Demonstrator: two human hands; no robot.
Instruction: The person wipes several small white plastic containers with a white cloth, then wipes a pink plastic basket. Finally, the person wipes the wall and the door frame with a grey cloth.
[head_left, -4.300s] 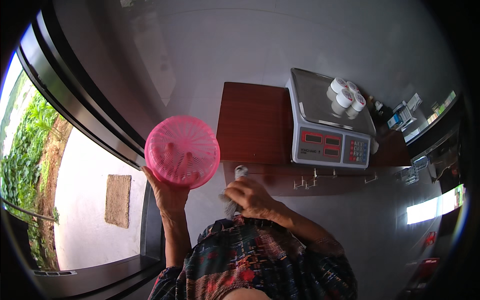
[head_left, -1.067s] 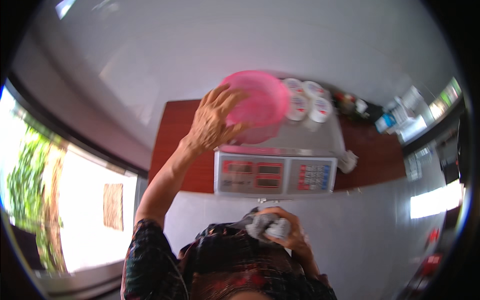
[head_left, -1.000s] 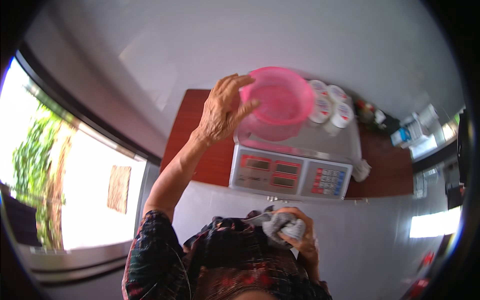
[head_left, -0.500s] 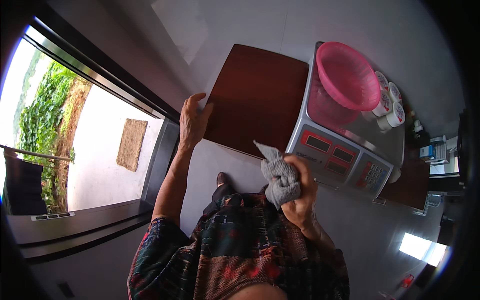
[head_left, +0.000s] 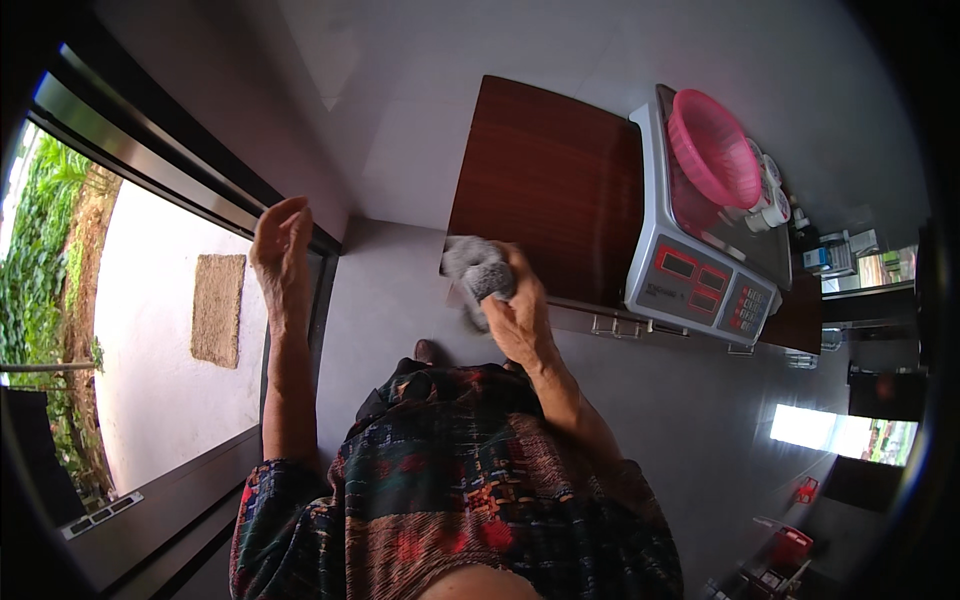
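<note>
A crumpled grey cloth (head_left: 478, 268) is bunched in my right hand (head_left: 522, 318), whose fingers are wrapped round it. It lies over the near left corner of a dark red-brown wooden cabinet top (head_left: 550, 180), and its lower end hangs past the edge, slightly blurred. My left hand (head_left: 283, 250) is raised to the left of the cabinet, near the dark door frame (head_left: 325, 245). Nothing shows in it, and its fingers are loosely bent and apart from the thumb.
A silver-grey digital scale (head_left: 705, 290) stands on the cabinet's right side, bearing a pink plastic basket (head_left: 715, 150) and white tubs (head_left: 772, 205). Wire handles (head_left: 615, 328) stick out along the front. At left, an open doorway shows a brown mat (head_left: 217, 310) on pale ground.
My right hand has moved left with the cloth, onto the cabinet's near left corner. My left hand has drawn away leftward from the cabinet's edge. The view has shifted a little.
</note>
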